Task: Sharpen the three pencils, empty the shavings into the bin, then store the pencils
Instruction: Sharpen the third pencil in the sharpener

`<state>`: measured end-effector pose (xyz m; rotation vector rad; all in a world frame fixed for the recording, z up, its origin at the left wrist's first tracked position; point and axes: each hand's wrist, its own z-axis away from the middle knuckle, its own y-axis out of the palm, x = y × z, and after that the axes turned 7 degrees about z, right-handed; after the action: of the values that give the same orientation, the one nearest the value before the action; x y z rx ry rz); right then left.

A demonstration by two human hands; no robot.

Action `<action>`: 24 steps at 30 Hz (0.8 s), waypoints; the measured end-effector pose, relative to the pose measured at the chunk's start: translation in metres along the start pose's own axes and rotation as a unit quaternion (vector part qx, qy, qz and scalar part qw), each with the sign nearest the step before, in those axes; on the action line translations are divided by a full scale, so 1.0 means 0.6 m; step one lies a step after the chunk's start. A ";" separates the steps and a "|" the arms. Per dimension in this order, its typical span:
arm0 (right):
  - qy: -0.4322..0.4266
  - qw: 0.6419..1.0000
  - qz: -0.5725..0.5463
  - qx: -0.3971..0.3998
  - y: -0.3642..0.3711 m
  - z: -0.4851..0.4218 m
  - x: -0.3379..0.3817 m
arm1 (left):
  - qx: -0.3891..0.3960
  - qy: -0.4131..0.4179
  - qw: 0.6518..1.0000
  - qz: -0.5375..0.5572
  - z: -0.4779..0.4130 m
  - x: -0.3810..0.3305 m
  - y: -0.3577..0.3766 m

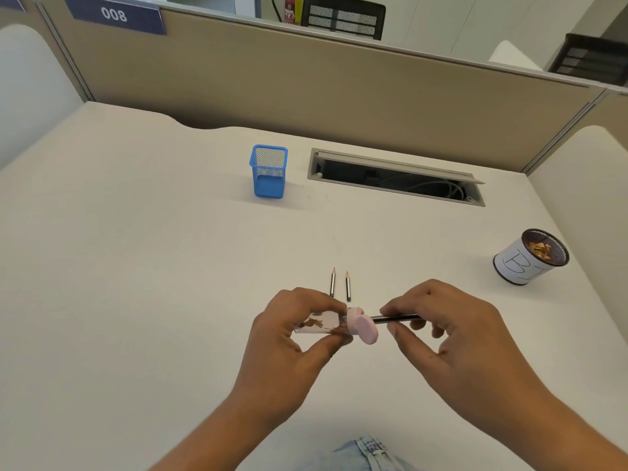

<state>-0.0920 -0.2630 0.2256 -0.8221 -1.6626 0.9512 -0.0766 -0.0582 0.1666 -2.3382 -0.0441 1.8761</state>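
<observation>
At the lower centre of the frame, a person's left hand point(299, 329) closes around a sharpener point(334, 324) with a clear shavings chamber and a pink cap, while the right hand point(441, 326) pinches a dark pencil point(396, 318) between thumb and fingertips, its tip pushed into the pink end. Two more pencils point(340, 284) lie side by side on the tabletop point(136, 266) just above the hands, points facing away and apparently already sharp, which suggests this is the last of the three. To do it well, the pencil should stay in line with the opening, turned with light, even pressure while the left hand keeps the sharpener steady and level so the flakes stay in the chamber. A paper-wrapped mesh bin point(530, 258) holding shavings stands at centre right, well apart; a blue mesh holder point(268, 171) stands upper centre, beside a cable hatch point(396, 176). The pencil's tip is hidden inside the sharpener, so how sharp it is cannot be told; the hinged cap blocks the opening, and the bin's handwritten label is only partly readable
</observation>
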 end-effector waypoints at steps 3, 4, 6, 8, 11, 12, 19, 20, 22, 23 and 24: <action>-0.020 1.000 0.023 -0.002 0.004 -0.002 0.003 | 0.006 0.008 1.000 -0.015 0.001 -0.001 0.002; -0.030 0.999 0.025 -0.005 0.005 -0.004 0.004 | 0.010 0.004 1.000 -0.016 0.001 -0.001 0.002; -0.053 0.998 0.022 -0.012 0.007 -0.005 0.008 | 0.021 -0.011 1.000 -0.005 0.002 -0.001 0.001; -0.063 0.998 0.013 -0.022 0.006 -0.008 0.009 | 0.041 -0.024 0.999 0.013 0.001 0.000 -0.003; -0.064 0.997 0.030 0.001 -0.003 -0.016 0.004 | 0.062 -0.025 0.997 0.026 -0.001 -0.002 -0.008; -0.076 0.996 0.047 0.014 -0.005 -0.019 0.002 | 0.061 -0.026 0.997 0.027 -0.002 -0.002 -0.011; -0.174 0.969 0.176 0.021 -0.012 -0.021 0.006 | 0.065 0.011 0.998 0.012 -0.007 0.000 -0.011; -0.180 0.964 0.192 0.026 -0.013 -0.021 0.009 | 0.060 0.024 0.998 0.005 -0.005 0.002 -0.010; -0.175 0.963 0.199 0.042 -0.016 -0.018 0.014 | 0.043 0.058 0.997 -0.013 -0.002 0.007 -0.008; -0.155 0.968 0.189 0.054 -0.015 -0.017 0.017 | 0.029 0.085 0.996 -0.024 -0.001 0.010 -0.007; -0.111 0.979 0.154 0.072 -0.011 -0.016 0.019 | 0.016 0.123 0.991 -0.041 -0.001 0.012 -0.005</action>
<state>-0.0864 -0.2547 0.2381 -0.9186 -1.6574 1.4064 -0.0741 -0.0543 0.1605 -2.4863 -0.0815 1.5282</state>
